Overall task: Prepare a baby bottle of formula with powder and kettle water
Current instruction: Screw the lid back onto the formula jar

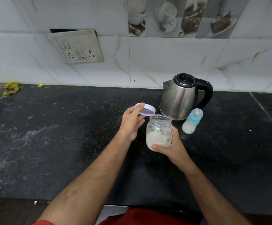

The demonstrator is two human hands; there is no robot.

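Head view: right hand [169,146] wrapped around clear plastic jar of pale formula powder [159,132], upright, mouth open, above black speckled table [50,143]. Left hand [132,124] fingers [140,108] pinching round lilac lid [145,109], just up-left of mouth. Capped teal-collared baby bottle [192,121] beside steel kettle [180,96], right of jar, nearer right hand.

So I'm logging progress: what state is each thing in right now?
powder jar: open, partly full, held in right hand
lid: off, in left hand
kettle: lid shut, upright
baby bottle: capped, milky contents
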